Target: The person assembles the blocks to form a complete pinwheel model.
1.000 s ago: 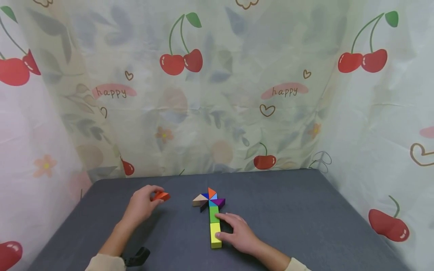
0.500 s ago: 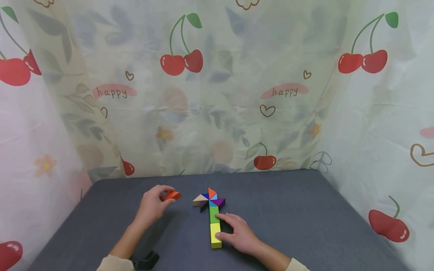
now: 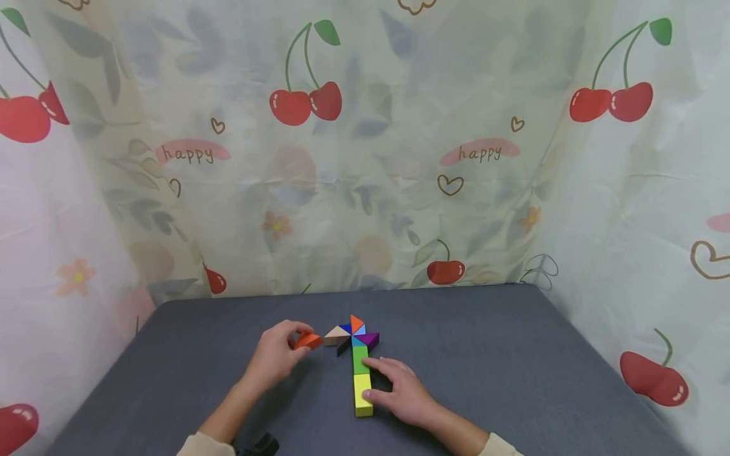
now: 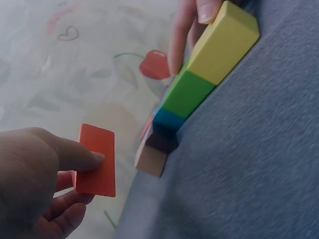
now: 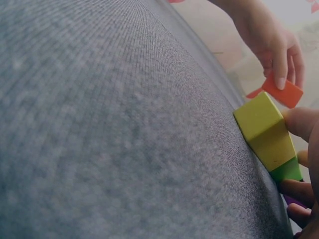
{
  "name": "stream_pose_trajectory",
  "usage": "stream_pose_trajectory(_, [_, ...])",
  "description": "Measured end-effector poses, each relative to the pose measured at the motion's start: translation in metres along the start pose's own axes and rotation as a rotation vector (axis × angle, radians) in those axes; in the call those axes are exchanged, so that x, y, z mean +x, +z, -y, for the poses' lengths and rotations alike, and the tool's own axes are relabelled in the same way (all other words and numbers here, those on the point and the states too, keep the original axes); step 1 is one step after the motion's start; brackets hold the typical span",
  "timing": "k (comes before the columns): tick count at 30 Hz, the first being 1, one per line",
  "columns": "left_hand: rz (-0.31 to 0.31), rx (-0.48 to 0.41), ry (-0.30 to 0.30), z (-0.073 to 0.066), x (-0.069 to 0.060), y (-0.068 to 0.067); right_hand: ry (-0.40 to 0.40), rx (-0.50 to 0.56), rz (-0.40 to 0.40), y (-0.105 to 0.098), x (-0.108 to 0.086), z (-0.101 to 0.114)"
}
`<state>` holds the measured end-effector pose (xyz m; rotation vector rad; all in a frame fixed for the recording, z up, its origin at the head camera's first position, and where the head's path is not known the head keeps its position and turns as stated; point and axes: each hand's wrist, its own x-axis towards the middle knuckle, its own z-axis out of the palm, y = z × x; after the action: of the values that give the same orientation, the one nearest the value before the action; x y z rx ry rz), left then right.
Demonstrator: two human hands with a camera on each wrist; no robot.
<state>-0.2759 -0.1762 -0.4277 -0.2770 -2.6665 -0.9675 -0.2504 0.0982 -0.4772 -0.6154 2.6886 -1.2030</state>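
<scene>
My left hand (image 3: 276,354) pinches an orange-red triangular block (image 3: 308,341) between thumb and fingers, just left of a pinwheel of small triangular blocks. In that pinwheel are a tan block (image 3: 336,338), an orange block (image 3: 356,323), a purple block (image 3: 368,341) and several blue and dark ones. Below it run a green block (image 3: 360,361) and a yellow block (image 3: 362,389), end to end. With relaxed fingers my right hand (image 3: 402,394) touches both, index fingertip at the green, thumb at the yellow. In the left wrist view the held block (image 4: 105,172) is apart from the tan block (image 4: 151,160).
The blocks lie on a dark grey cloth-covered table (image 3: 485,354). A pale curtain (image 3: 388,209) printed with cherries hangs behind it and along both sides. Near the left wrist a black strap-like piece (image 3: 262,445) shows at the bottom edge.
My left hand has moved right and slightly nearer, carrying the orange-red block close to the pinwheel's left side. The right hand and the laid blocks have kept their places.
</scene>
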Motion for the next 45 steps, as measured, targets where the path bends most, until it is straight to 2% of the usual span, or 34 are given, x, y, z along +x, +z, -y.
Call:
stream_pose_trajectory(4, [0.044, 0.002, -0.014, -0.002, -0.002, 0.007, 0.006, -0.001, 0.002, 0.001, 0.000, 0.000])
stream_pose_trajectory(12, [0.124, 0.024, -0.004, -0.004, -0.007, 0.023, 0.001, 0.001, 0.005, 0.001, 0.001, 0.000])
stream_pose_trajectory(17, [0.175, 0.026, -0.029, -0.004, -0.007, 0.035, 0.003, 0.005, 0.004, 0.000, 0.001, 0.001])
stream_pose_trajectory(20, [0.199, -0.001, -0.064, -0.005, -0.008, 0.039, 0.005, 0.004, 0.005, 0.000, 0.000, 0.001])
stream_pose_trajectory(25, [0.207, -0.065, -0.106, -0.006, -0.008, 0.039, 0.008, 0.008, 0.007, 0.000, -0.001, 0.002])
stream_pose_trajectory(29, [0.201, -0.077, -0.127, -0.008, -0.009, 0.037, -0.001, 0.005, 0.001, -0.001, -0.001, 0.002])
stream_pose_trajectory(33, [0.223, -0.085, -0.148, -0.010, -0.010, 0.034, 0.000, 0.002, 0.002, -0.002, 0.000, 0.001])
stream_pose_trajectory(40, [0.289, -0.108, -0.150, -0.014, -0.012, 0.032, 0.015, 0.009, 0.013, -0.001, 0.000, 0.001])
stream_pose_trajectory(45, [0.293, -0.121, -0.118, -0.014, -0.015, 0.032, 0.020, 0.015, 0.016, -0.001, 0.000, 0.002])
